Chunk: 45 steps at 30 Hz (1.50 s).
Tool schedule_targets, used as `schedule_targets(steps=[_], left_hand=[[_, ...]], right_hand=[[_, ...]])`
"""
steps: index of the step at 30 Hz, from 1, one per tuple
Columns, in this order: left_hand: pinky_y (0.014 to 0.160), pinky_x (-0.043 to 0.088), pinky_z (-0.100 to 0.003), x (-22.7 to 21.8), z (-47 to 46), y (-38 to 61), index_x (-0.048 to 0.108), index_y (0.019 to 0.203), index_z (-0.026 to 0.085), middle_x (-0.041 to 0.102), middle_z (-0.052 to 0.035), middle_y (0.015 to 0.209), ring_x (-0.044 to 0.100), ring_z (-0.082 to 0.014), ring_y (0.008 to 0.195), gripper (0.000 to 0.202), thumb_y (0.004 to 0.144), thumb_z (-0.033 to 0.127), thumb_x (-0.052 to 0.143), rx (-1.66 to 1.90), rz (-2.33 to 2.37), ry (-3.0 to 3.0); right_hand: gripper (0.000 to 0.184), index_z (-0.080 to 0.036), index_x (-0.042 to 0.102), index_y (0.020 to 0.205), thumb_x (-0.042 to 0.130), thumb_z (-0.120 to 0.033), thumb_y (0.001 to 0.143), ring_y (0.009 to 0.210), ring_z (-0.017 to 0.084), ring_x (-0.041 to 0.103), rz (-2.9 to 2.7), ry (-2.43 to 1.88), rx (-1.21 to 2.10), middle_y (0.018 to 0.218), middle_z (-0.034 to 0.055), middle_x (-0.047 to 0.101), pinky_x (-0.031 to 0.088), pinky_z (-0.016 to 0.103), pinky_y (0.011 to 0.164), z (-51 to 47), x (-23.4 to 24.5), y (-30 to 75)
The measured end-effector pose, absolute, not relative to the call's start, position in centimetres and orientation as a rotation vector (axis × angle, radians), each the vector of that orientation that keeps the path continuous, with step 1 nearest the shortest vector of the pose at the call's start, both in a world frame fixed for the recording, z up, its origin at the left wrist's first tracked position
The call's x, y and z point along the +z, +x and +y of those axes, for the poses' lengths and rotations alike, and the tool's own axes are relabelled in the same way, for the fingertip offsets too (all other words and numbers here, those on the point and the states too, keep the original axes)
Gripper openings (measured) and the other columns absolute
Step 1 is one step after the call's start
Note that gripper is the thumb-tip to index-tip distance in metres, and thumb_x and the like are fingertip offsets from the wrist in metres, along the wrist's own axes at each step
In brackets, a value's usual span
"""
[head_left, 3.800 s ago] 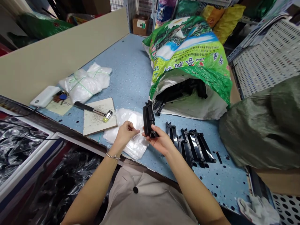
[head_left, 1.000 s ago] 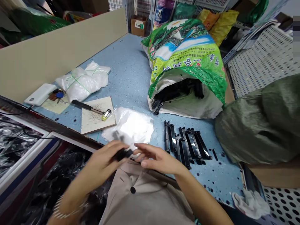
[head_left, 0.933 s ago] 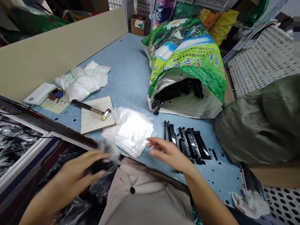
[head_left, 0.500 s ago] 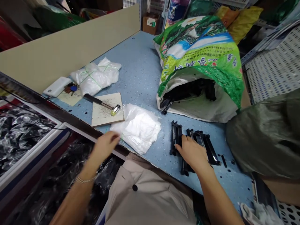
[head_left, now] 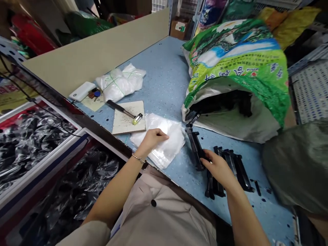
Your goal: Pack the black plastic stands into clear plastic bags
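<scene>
My right hand grips a long black plastic part, its far end tilted up off the table. More black parts of the same kind lie side by side beneath and to the right of this hand. My left hand is over a flat stack of clear plastic bags, thumb and fingertips pinched together. Whether a bag is caught between those fingertips I cannot make out. Behind the parts, a green printed sack lies with its mouth toward me, black parts inside.
Left of the bags, a small hammer rests on a white board. Beyond are a tied plastic bundle, keys and a white device. Crates of wrapped black pieces stand below the table edge; a dark bag is at right.
My left hand has moved from the table's front edge rightward over the plastic bags. My right hand has picked up one black part and moved it slightly, raising its far end.
</scene>
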<state>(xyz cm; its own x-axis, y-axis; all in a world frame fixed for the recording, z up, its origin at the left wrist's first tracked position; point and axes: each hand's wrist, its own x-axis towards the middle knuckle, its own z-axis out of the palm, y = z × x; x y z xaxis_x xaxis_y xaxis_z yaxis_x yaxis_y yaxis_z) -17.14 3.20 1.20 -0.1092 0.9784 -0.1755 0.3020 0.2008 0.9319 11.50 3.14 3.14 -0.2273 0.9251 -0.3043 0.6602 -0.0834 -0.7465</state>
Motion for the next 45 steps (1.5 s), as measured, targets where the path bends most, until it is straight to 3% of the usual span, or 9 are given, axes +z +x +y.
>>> schedule_targets(steps=[7, 16, 22, 25, 28, 30, 35, 40, 45], left_hand=[[0.051, 0.035, -0.022, 1.9, 2.9, -17.1, 0.064, 0.069, 0.016, 0.058, 0.0012, 0.062, 0.047, -0.0085, 0.053, 0.022, 0.065, 0.036, 0.072, 1.135, 1.32, 0.714], [0.063, 0.045, -0.025, 3.1, 2.3, -15.8, 0.058, 0.079, 0.017, 0.061, 0.0002, 0.07, 0.058, -0.013, 0.067, 0.015, 0.07, 0.025, 0.067, 1.304, 1.447, 0.848], [0.071, 0.046, -0.027, 2.3, 2.1, -15.8, 0.055, 0.104, 0.019, 0.063, -0.0019, 0.086, 0.059, -0.0148, 0.078, 0.038, 0.067, 0.018, 0.065, 1.204, 1.519, 1.073], [0.07, 0.044, -0.029, 2.2, 1.9, -16.4, 0.063, 0.085, 0.019, 0.064, -0.002, 0.082, 0.058, -0.016, 0.076, 0.015, 0.073, 0.028, 0.065, 1.134, 1.687, 1.22], [0.066, 0.043, -0.029, 2.2, 1.9, -16.9, 0.062, 0.07, 0.019, 0.061, -0.0006, 0.071, 0.055, -0.0154, 0.069, 0.015, 0.076, 0.032, 0.064, 1.191, 1.708, 1.182], [0.063, 0.042, -0.028, 2.3, 2.0, -16.8, 0.059, 0.066, 0.019, 0.059, 0.0006, 0.069, 0.054, -0.0144, 0.066, 0.015, 0.071, 0.029, 0.068, 1.256, 1.754, 1.18], [0.066, 0.043, -0.027, 2.9, 2.1, -16.2, 0.06, 0.061, 0.018, 0.059, -0.0023, 0.08, 0.055, -0.0138, 0.071, 0.01, 0.071, 0.016, 0.063, 1.263, 1.635, 1.323], [0.062, 0.042, -0.026, 2.6, 1.9, -16.7, 0.063, 0.066, 0.017, 0.06, -0.0014, 0.077, 0.054, -0.0126, 0.068, 0.015, 0.067, 0.027, 0.074, 1.342, 1.448, 0.922], [0.055, 0.037, -0.022, 2.2, 1.8, -16.6, 0.052, 0.06, 0.017, 0.051, 0.004, 0.063, 0.046, -0.0082, 0.057, 0.028, 0.058, 0.024, 0.079, 1.36, 1.39, 0.753]], right_hand=[[0.03, -0.018, 0.069, 0.095, 0.077, -0.028, 0.068, 0.072, 0.015, 0.066, -0.829, -1.111, 1.972, 0.085, 0.0045, 0.071, 0.05, 0.021, 0.056, 3.7, 4.0, 6.4], [0.021, -0.017, 0.071, 0.085, 0.08, -0.021, 0.066, 0.073, 0.015, 0.069, -0.598, -0.932, 2.149, 0.084, 0.0053, 0.073, 0.051, 0.015, 0.05, 5.2, 3.9, 2.6], [0.02, -0.016, 0.07, 0.079, 0.082, -0.02, 0.064, 0.066, 0.012, 0.067, -0.534, -0.849, 2.22, 0.08, 0.0042, 0.073, 0.052, 0.014, 0.049, 5.4, 2.7, 0.4], [0.023, -0.016, 0.071, 0.089, 0.079, -0.019, 0.067, 0.073, 0.014, 0.068, -0.564, -0.803, 2.27, 0.103, 0.0092, 0.072, 0.051, 0.013, 0.048, 5.6, 3.0, 0.9], [0.026, -0.015, 0.071, 0.096, 0.076, -0.018, 0.071, 0.077, 0.013, 0.068, -0.588, -0.785, 2.286, 0.12, 0.0115, 0.067, 0.049, 0.012, 0.047, 5.5, 3.4, 1.6], [0.026, -0.015, 0.071, 0.096, 0.075, -0.018, 0.071, 0.076, 0.013, 0.068, -0.594, -0.8, 2.29, 0.114, 0.0109, 0.069, 0.049, 0.013, 0.047, 5.3, 3.5, 1.7], [0.017, -0.015, 0.07, 0.08, 0.079, -0.015, 0.064, 0.059, 0.009, 0.062, -0.602, -0.846, 2.249, 0.069, 0.0004, 0.068, 0.051, 0.014, 0.052, 5.0, 3.1, 0.7], [0.023, -0.015, 0.071, 0.084, 0.081, -0.018, 0.063, 0.072, 0.015, 0.068, -0.576, -0.849, 2.259, 0.078, 0.0053, 0.071, 0.048, 0.014, 0.047, 5.4, 3.2, 0.6], [0.021, -0.015, 0.07, 0.081, 0.081, -0.019, 0.064, 0.063, 0.013, 0.064, -0.63, -0.886, 2.253, 0.071, 0.0028, 0.069, 0.05, 0.017, 0.05, 5.3, 2.6, 0.6]])
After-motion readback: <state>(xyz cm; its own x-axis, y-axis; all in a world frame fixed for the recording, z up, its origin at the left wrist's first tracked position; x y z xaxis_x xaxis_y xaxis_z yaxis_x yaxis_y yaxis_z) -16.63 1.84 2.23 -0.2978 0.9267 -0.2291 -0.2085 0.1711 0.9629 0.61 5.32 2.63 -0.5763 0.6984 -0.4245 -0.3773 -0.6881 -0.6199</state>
